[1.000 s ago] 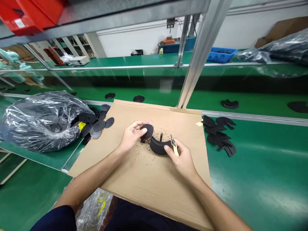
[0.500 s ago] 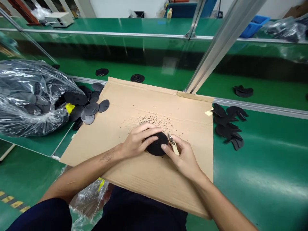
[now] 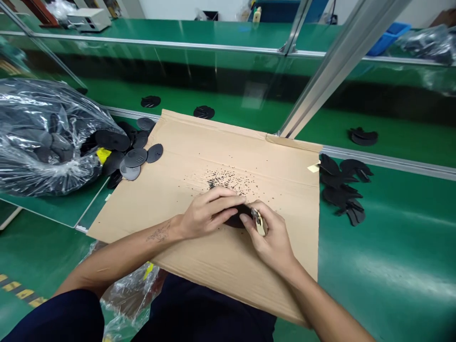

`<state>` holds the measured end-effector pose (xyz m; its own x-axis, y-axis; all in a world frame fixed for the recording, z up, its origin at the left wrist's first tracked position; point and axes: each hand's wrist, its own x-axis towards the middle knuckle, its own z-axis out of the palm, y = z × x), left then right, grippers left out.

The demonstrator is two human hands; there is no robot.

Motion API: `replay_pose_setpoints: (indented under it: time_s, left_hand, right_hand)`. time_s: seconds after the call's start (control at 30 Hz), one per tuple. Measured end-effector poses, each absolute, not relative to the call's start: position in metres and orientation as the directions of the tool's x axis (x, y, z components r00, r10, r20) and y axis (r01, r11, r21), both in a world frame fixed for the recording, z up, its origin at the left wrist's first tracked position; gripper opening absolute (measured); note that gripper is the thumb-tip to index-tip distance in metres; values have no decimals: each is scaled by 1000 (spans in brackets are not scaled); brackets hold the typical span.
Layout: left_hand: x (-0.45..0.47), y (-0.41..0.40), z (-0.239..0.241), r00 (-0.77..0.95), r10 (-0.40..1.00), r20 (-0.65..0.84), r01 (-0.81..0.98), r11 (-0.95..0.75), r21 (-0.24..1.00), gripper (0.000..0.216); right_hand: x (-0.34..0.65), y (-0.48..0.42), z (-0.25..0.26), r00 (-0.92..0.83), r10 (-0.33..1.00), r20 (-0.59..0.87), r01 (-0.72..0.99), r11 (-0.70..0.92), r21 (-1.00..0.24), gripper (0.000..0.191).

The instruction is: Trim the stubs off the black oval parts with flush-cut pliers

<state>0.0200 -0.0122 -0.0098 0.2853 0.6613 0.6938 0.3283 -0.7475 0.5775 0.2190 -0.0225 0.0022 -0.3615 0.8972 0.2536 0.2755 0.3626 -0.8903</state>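
Note:
My left hand [image 3: 208, 213] is closed on a black round disc [image 3: 239, 220], its fingers lying over the top and far edge. The disc is tilted above the cardboard sheet [image 3: 206, 256], and my left fingers hide part of it. A small pair of nippers [image 3: 260, 227] with cream handles is gripped in my right hand [image 3: 273, 235]. My right thumb reaches to the disc's right edge, with the metal jaws close beside it. Whether the jaws touch the disc I cannot tell. Small black bits [image 3: 231, 180] lie scattered on the cardboard just beyond my hands.
To the left, a clear plastic bag [image 3: 46, 137] of black discs spills several loose discs [image 3: 135, 157] beside the cardboard. Black pieces [image 3: 342, 187] are heaped on the green bench at right. A metal post [image 3: 331, 71] rises behind the cardboard's far right corner.
The disc has tipped, so its face shows less than before. Both hands have shifted slightly, and the nippers are turned more upright. The view has moved a little.

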Motion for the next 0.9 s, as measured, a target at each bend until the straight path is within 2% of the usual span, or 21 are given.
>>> replay_pose_setpoints:
  time_s: [0.03, 0.1, 0.2, 0.3, 0.5, 0.73, 0.9]
  left_hand:
    - [19, -12, -8, 278, 679, 679, 300, -733, 610, 50]
    - [17, -11, -5, 293, 728, 620, 213, -682, 700, 52]
    - [15, -9, -1, 357, 740, 571, 95, -636, 766, 38]
    - [14, -9, 1, 379, 732, 566, 83, -636, 767, 29]
    - [16, -8, 2, 379, 749, 543, 37, -598, 801, 36]
    - [16, -10, 1, 355, 692, 629, 76, -692, 718, 25]
    - [18, -13, 2, 319, 707, 631, 123, -692, 712, 23]
  right_hand:
    - [220, -23, 2, -369, 869, 329, 297, 446, -845, 5]
    - [221, -24, 1, -394, 790, 469, 329, 598, -731, 13]
    - [223, -24, 0, -436, 696, 571, 321, 712, -624, 22]
    - [224, -24, -2, -438, 684, 584, 312, 724, -615, 25]
    - [226, -22, -4, -450, 630, 633, 297, 774, -560, 25]
    - [226, -22, -3, -475, 610, 634, 290, 789, -541, 30]
    - [226, -23, -3, -459, 632, 625, 283, 770, -571, 25]
